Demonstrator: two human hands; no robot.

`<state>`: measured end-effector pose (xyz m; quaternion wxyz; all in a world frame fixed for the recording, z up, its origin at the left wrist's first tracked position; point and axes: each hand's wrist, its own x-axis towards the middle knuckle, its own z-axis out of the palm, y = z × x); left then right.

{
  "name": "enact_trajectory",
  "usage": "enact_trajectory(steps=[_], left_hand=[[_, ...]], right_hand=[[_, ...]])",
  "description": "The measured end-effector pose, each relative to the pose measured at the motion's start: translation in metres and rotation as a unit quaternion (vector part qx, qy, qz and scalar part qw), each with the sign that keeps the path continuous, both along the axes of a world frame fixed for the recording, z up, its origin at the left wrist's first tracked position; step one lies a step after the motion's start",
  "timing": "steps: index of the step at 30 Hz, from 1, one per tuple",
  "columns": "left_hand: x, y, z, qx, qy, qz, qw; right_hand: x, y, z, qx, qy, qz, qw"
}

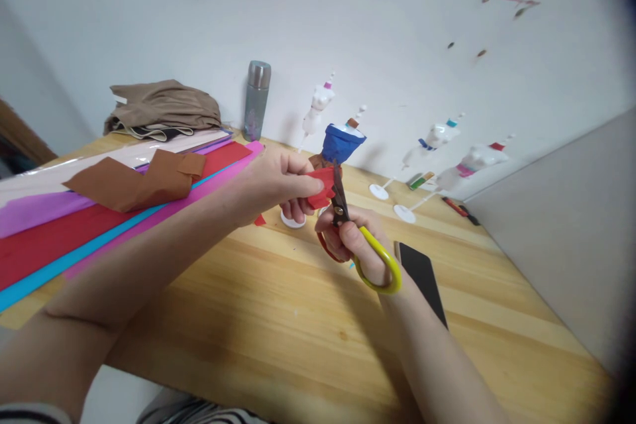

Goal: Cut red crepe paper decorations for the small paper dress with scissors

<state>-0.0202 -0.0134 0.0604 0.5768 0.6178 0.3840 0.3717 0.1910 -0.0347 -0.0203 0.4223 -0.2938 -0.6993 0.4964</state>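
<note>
Your forearms run in from the bottom edge over the wooden table, meeting near mid-frame. Right hand has its fingers curled through the yellow and red loops of the scissors, blades pointing up toward 12 o'clock and touching the red paper. Left hand pinches that red scrap between thumb and fingers, the rest curled in. Just behind it stands a small mannequin wrapped in blue. At 3 o'clock from your right wrist lies a dark phone. Out at 9 o'clock, coloured paper sheets lie stacked, a brown piece on top. More white mannequins stand at 2 o'clock, a steel bottle at 11.
</note>
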Motion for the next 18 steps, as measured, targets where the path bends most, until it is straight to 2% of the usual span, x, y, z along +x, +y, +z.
enact_trajectory(steps=[9, 18], left_hand=[[-0.0012, -0.0006, -0.0005, 0.009, -0.022, -0.009, 1.000], [-0.0012, -0.0017, 0.0029, 0.005, 0.008, 0.007, 1.000]], right_hand=[[-0.0024, -0.0013, 0.0008, -0.004, 0.004, 0.000, 1.000], [-0.0007, -0.0006, 0.0007, -0.004, 0.003, 0.002, 1.000]])
